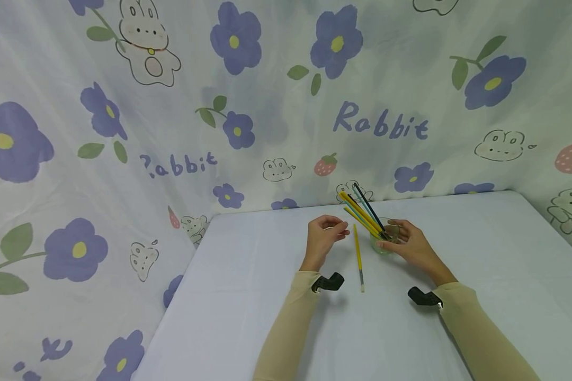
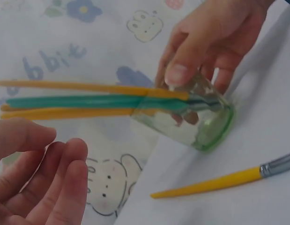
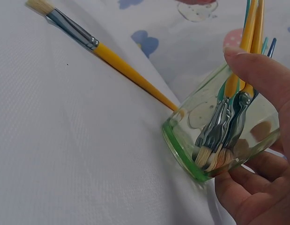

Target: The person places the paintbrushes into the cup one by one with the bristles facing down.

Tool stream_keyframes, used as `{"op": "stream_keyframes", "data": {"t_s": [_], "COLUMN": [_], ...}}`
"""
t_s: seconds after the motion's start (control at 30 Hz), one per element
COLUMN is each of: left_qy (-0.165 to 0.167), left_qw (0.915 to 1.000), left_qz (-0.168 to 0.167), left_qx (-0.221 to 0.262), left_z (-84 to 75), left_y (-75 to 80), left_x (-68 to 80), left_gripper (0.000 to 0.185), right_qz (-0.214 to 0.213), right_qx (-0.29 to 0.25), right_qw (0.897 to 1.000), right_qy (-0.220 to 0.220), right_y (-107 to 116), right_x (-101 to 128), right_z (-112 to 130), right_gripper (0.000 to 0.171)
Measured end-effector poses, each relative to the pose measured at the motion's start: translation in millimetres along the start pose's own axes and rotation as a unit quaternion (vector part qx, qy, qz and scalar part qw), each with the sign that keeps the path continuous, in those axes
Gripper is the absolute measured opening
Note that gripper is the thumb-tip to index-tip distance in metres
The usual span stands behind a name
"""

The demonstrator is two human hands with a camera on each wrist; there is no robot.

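Observation:
My right hand (image 1: 413, 244) grips a clear glass cup (image 3: 180, 152) with a greenish base, thumb on the near side and fingers round the far side. Several paintbrushes (image 2: 107, 100) with yellow, teal and dark handles lean inside it, bristles down and handles pointing up to the left. A single yellow paintbrush (image 1: 358, 253) lies on the table between the two hands, its pale bristles toward me. Left of the cup, my left hand (image 1: 321, 238) hovers with loosely bent fingers and nothing in them. In the left wrist view its thumb and fingertips (image 2: 75, 150) stand slightly apart.
A white cloth covers the table (image 1: 248, 254). Behind it and to the left hangs a curtain (image 1: 276, 106) printed with flowers and rabbits, close to the table's back edge. Each wrist carries a black camera mount (image 1: 329, 282).

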State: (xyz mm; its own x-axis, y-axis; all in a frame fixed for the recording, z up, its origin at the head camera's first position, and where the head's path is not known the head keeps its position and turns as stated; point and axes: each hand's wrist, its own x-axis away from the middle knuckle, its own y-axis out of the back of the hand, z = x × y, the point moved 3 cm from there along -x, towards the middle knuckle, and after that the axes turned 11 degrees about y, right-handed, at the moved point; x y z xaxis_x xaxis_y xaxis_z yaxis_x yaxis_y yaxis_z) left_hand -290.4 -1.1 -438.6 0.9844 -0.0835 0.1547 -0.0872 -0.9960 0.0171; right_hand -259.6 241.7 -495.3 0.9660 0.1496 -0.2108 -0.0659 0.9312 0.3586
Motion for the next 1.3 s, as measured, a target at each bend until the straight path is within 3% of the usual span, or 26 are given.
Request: {"op": "stream_keyframes", "data": {"t_s": [0.37,0.6,1.07,1.3], "left_qy": [0.040,0.055,0.070,0.052], "left_qw": [0.9989,0.9954,0.9806,0.9648], "left_qz": [-0.011,-0.021,-0.031,-0.023], "left_qx": [-0.022,-0.076,-0.180,-0.257], "left_z": [23.9,32.6,41.5,41.7], "left_y": [4.5,1.6,-4.0,-10.0], "left_x": [-6.5,-8.1,-10.5,-13.6], "left_gripper": [0.012,0.014,0.014,0.018], "right_qz": [-0.002,-0.001,0.003,0.002], "right_qx": [-0.002,-0.010,0.000,0.003], "right_qw": [1.000,1.000,1.000,1.000], "right_qy": [0.000,0.002,0.005,0.008], "right_y": [0.3,1.2,0.4,0.6], "right_x": [0.4,0.6,-1.2,-1.7], "right_z": [-1.4,0.7,-2.7,-4.1], "right_gripper": [0.089,0.089,0.093,0.097]}}
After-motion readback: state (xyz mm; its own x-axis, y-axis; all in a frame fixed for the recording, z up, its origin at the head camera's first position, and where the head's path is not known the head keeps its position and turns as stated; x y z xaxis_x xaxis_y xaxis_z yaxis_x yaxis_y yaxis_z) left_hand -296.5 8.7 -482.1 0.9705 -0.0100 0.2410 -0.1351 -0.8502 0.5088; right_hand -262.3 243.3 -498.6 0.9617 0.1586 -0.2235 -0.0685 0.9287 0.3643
